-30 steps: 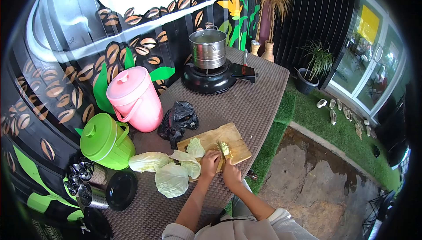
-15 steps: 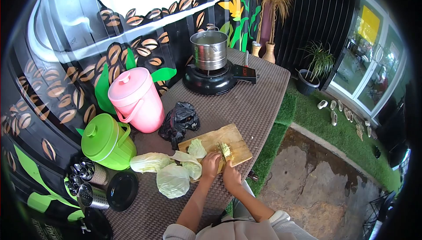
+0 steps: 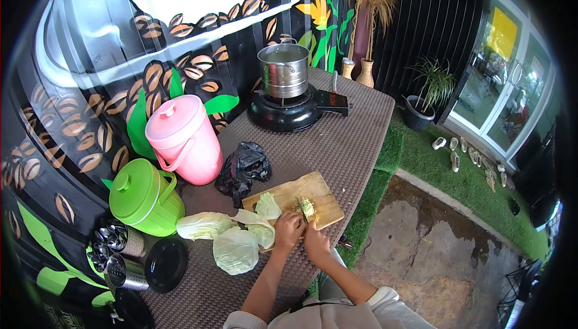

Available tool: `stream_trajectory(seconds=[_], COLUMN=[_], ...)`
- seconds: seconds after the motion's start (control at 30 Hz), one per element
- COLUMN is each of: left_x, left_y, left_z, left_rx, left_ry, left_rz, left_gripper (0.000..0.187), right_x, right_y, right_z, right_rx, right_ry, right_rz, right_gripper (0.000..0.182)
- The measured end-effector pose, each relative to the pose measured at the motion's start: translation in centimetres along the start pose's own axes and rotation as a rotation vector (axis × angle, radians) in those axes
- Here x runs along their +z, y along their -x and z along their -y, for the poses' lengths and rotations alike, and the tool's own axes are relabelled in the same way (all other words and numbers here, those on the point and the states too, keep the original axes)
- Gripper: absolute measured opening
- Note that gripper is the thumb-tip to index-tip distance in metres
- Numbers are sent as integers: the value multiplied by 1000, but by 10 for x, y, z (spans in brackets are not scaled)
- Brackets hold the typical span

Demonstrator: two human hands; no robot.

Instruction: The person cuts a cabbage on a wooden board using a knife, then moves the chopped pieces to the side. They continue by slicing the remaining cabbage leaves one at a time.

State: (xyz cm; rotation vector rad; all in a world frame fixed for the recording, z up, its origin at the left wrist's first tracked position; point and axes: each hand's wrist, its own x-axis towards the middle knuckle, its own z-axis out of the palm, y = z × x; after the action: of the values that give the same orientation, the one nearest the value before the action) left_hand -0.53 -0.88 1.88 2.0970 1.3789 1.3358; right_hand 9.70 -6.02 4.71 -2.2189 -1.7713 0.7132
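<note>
My right hand (image 3: 316,242) is closed around the handle of a knife (image 3: 303,208), whose blade lies over a wooden cutting board (image 3: 328,199). Shredded cabbage (image 3: 307,207) is heaped beside the blade. Just left of the knife, my left hand (image 3: 290,228) is curled down on cabbage at the board, mostly hidden under the fingers. A loose cabbage leaf (image 3: 268,206) rests on the board's left part. The large cut cabbage (image 3: 236,251) and more pale leaves (image 3: 206,225) lie on the table left of my hands.
Behind the board sits a crumpled black plastic bag (image 3: 244,169). A pink lidded container (image 3: 185,139) and a green one (image 3: 147,196) stand along the wall. A steel pot (image 3: 283,70) is on a black portable stove (image 3: 286,112). A black plate (image 3: 167,265) lies near utensil holders (image 3: 126,270).
My left hand's fingers have shifted slightly beside the knife. Both hands stay at the board, and the whole view has moved a little.
</note>
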Motion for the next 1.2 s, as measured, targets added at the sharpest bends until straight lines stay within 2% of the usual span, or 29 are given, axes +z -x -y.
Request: stream_trajectory(seconds=[0.1, 0.23, 0.3, 0.33, 0.4, 0.5, 0.83, 1.03, 1.13, 1.2], left_x=[0, 0, 1, 1, 1, 4, -1, 3, -1, -3], left_y=[4, 1, 3, 3, 4, 3, 4, 5, 5, 2], left_z=[5, 6, 7, 7, 9, 14, 9, 13, 9, 7], left_rx=[-15, -50, -42, -62, -83, -41, -71, -87, -83, -81], left_ry=[48, 57, 48, 52, 55, 79, 93, 108, 99, 101], left_rz=[36, 60, 51, 50, 50, 41, 78, 44, 45, 45], left_gripper=[16, 16, 16, 15, 15, 16, 21, 19, 18, 17], right_x=[2, -14, -19, -18, -8, 3, -30, 6, -1, -14], right_y=[-10, -24, -19, -14, -3, 3, -11, -1, -12, -21], right_z=[-4, -8, -12, -10, -5, -4, 0, 1, 0, -2], right_rx=[-54, -97, -245, -246, -79, 22, -134, 40, -29, -98], right_ry=[-26, -26, 146, 148, 72, -48, 5, 20, -9, -60], right_rz=[-60, -21, -18, -17, -26, -3, 63, 8, -56, 9], right_gripper=[27, 27, 26, 26, 26, 26, 27, 28, 29, 27])
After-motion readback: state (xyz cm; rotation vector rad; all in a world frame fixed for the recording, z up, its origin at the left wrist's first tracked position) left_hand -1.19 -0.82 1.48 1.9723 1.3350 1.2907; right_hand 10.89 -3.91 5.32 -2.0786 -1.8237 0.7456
